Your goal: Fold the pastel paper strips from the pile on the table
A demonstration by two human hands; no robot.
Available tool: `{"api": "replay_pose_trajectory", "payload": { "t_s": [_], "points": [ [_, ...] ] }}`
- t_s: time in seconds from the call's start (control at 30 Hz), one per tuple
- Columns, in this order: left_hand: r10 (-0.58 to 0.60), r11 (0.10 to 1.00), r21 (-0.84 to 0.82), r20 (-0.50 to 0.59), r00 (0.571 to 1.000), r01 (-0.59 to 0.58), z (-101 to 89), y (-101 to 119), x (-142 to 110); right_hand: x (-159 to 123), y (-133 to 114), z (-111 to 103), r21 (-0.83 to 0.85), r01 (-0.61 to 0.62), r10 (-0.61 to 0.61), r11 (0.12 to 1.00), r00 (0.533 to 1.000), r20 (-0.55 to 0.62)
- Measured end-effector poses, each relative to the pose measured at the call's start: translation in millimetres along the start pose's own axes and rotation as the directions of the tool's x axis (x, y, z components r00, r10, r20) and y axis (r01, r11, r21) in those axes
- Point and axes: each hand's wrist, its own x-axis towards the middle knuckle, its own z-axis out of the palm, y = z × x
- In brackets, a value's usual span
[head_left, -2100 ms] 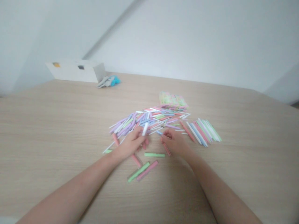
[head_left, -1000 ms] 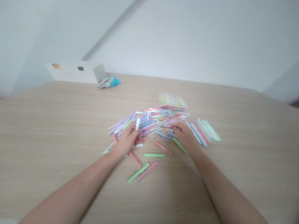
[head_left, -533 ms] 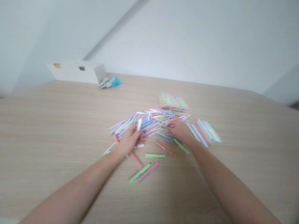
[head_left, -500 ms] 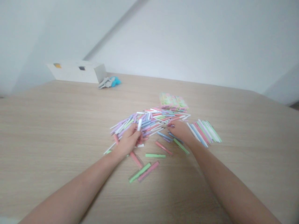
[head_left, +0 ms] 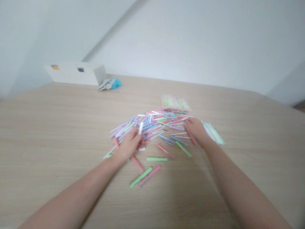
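My left hand point(head_left: 130, 141) is closed around a white pen-like tube point(head_left: 141, 128), whose upper end sticks up past the thumb. It rests at the near left side of a heap of slender coloured sticks point(head_left: 149, 125), which look like pen parts. At the heap's right end is my right hand point(head_left: 194, 128), its fingers pinched together low over the sticks. What they grip, if anything, is hidden. Just under those fingers a red stick point(head_left: 192, 136) slants toward me; I cannot tell whether the hand touches it. Thin white pieces with dark tips lie between the hands.
Loose green point(head_left: 157, 159) and pink sticks point(head_left: 150, 175) lie nearer me. A row of white and green sticks point(head_left: 214, 133) is partly behind my right wrist. Beyond the heap sits a stack of patterned packets point(head_left: 175, 103). A white box point(head_left: 75, 76) and grey-blue cloth point(head_left: 110, 84) stand farther back.
My right hand has moved right along the heap, uncovering thin sticks and covering part of the neat row. My left hand keeps its hold on the white tube.
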Motion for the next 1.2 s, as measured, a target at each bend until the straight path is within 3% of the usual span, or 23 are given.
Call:
{"api": "replay_pose_trajectory", "payload": {
  "t_s": [0.2, 0.63, 0.9, 1.2],
  "points": [
    [0.021, 1.000, 0.012, 0.027, 0.999, -0.022, -1.1, 0.7, -0.8, -5.7, 13.0, 4.5, -0.105, -0.011, 0.018, 0.994, 0.998, 0.067],
    [0.000, 0.999, 0.044, 0.034, 0.999, -0.001, -0.1, 2.7, -1.9, -18.9, -1.0, 20.6, -0.066, 0.135, -0.126, 0.989, 0.984, 0.125],
    [0.014, 0.999, 0.035, 0.042, 0.999, -0.016, 0.1, 0.3, -2.0, -17.4, 4.1, 12.7, -0.052, 0.148, -0.141, 0.988, 0.983, 0.115],
    [0.037, 0.996, 0.075, 0.048, 0.998, -0.040, -2.0, -3.1, 0.2, -8.6, -8.7, 20.5, -0.098, 0.154, -0.143, 0.983, 0.983, 0.116]
  ]
}}
